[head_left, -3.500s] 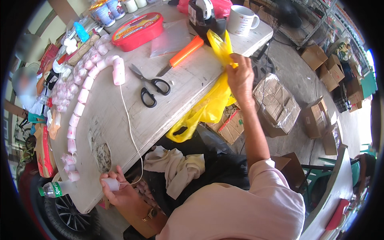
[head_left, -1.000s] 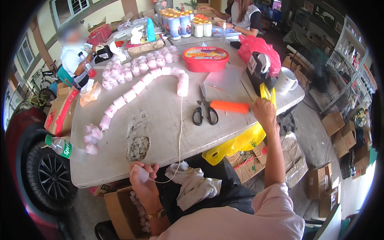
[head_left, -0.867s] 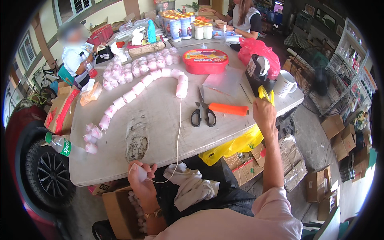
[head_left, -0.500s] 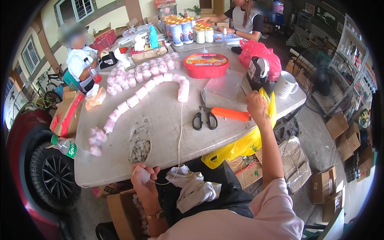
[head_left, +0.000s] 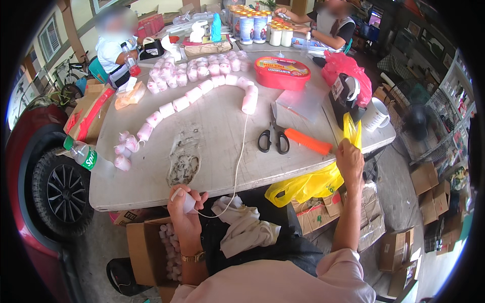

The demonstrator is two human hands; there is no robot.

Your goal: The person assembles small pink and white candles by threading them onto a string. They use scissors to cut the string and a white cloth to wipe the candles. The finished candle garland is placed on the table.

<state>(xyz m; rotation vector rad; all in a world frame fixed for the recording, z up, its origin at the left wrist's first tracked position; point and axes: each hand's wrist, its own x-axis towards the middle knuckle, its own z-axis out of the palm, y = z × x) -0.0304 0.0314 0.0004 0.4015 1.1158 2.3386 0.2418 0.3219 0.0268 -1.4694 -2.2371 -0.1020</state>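
My left hand (head_left: 185, 209) is at the near table edge, closed on a small white-pink packet (head_left: 187, 200) tied to a thin white string (head_left: 240, 156). The string runs across the table (head_left: 212, 126) to a long curved chain of pink-white packets (head_left: 199, 91). My right hand (head_left: 349, 160) is raised at the table's right edge, gripping a yellow plastic bag (head_left: 313, 179) that hangs down below the table. A white cloth (head_left: 242, 227) lies on my lap.
Black-handled scissors (head_left: 273, 136) and an orange-handled tool (head_left: 307, 141) lie by my right hand. A red oval tub (head_left: 281, 72), black tape dispenser (head_left: 343, 96) and white mug (head_left: 375, 114) stand further back. An open carton (head_left: 151, 252) sits below. Two other people sit at the far side.
My right hand has come off the orange-handled tool area and lifted the yellow bag at the table edge. The left hand stays at the near edge holding the packet.
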